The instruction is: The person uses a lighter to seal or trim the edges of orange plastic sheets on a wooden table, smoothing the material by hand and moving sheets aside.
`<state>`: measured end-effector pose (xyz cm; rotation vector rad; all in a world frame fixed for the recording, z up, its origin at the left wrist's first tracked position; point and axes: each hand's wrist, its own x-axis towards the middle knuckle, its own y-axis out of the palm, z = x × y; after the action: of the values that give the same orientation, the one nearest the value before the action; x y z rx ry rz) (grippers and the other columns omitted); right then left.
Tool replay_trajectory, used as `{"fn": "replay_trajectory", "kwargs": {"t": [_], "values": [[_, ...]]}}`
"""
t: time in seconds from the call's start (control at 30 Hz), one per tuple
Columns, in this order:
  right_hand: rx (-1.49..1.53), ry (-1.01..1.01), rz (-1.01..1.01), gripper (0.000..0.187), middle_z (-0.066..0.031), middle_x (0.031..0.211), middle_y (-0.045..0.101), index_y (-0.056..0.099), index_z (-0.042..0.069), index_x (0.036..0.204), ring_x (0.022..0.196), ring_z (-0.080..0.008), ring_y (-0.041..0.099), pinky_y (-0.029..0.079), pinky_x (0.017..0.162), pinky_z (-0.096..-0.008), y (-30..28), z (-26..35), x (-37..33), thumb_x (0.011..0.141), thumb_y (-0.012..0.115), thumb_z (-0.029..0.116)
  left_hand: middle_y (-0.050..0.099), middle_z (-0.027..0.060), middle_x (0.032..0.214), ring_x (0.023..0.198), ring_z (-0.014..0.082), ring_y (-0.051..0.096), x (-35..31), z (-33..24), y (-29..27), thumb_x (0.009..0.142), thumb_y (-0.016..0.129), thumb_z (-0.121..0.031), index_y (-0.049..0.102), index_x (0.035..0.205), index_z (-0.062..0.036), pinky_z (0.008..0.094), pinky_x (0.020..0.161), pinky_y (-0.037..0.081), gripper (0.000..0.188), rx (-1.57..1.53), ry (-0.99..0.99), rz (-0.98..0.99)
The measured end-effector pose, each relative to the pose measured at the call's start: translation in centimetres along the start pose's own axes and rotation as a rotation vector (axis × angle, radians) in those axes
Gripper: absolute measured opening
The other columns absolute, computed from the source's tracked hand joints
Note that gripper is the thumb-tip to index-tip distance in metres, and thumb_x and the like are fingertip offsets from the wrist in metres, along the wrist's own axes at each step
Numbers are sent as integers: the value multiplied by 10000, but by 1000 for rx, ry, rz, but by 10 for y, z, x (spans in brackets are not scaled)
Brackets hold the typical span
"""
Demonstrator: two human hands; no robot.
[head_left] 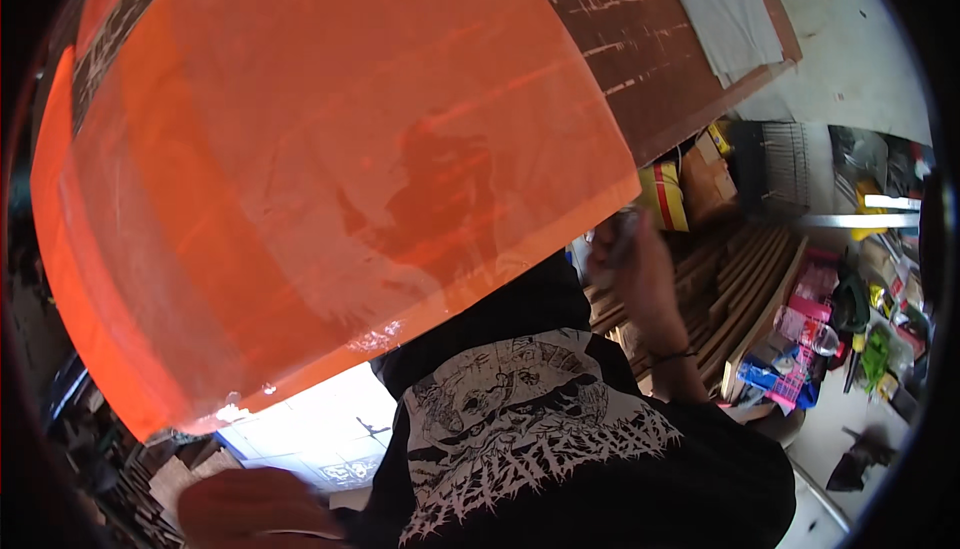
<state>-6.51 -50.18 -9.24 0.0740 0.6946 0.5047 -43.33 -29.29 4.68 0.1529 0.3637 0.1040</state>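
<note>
A large glossy orange sheet (340, 149) fills the upper left, its near edge hanging past the brown table (640, 99). Reflections show on its surface. Beside the sheet's right near corner is my right hand (625, 244), blurred, with its fingers curled around something small and greyish that I cannot make out. A dark band circles that wrist. My left hand (255, 504) is at the lower left, below the sheet's near edge and apart from it. Motion smears it, so its fingers cannot be told.
A grey cloth (720, 14) lies on the table's far right. Long brown boards (740, 294) are stacked below it. Pink baskets (800, 349) and assorted goods stand on the right. Wood pieces (175, 479) lie at the lower left, near a bright white tiled surface (320, 429).
</note>
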Motion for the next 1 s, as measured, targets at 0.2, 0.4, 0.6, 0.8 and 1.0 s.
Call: {"fn": "replay_trajectory", "kwargs": {"t": [0.2,0.4,0.6,0.8,1.0], "values": [[-165,20,446,452,-89,900,562,415,31,1155,628,-121,574,460,517,-224,58,-3,-31,983,419,449,608,176,1116,1045,250,610,146,-48,-17,799,736,-309,532,1186,22,384,878,479,550,2882,-515,-150],[-50,127,595,466,-123,839,634,384,19,1149,573,-151,637,442,419,-205,77,2,-45,933,557,394,586,142,1063,1001,250,597,193,-74,-94,812,743,-232,444,1283,14,383,884,469,610,2371,268,290],[-98,76,639,440,-169,893,663,402,11,1149,589,-113,619,447,428,-199,87,-1,-47,935,567,359,554,63,843,777,168,611,201,-53,-91,803,755,-252,417,1271,33,303,674,487,644,2458,393,405],[-53,11,613,439,-184,929,667,408,3,1159,620,-95,607,445,436,-191,97,4,-47,944,553,357,402,-6,634,540,117,611,201,-42,-91,825,733,-150,388,1291,44,221,464,430,611,2313,365,295],[-68,23,608,463,-184,972,658,401,-3,1203,620,-93,603,475,459,-200,100,7,-48,954,528,366,365,-26,594,537,100,601,202,-34,-82,793,770,-169,436,1227,40,218,467,424,586,2378,375,269]]}}
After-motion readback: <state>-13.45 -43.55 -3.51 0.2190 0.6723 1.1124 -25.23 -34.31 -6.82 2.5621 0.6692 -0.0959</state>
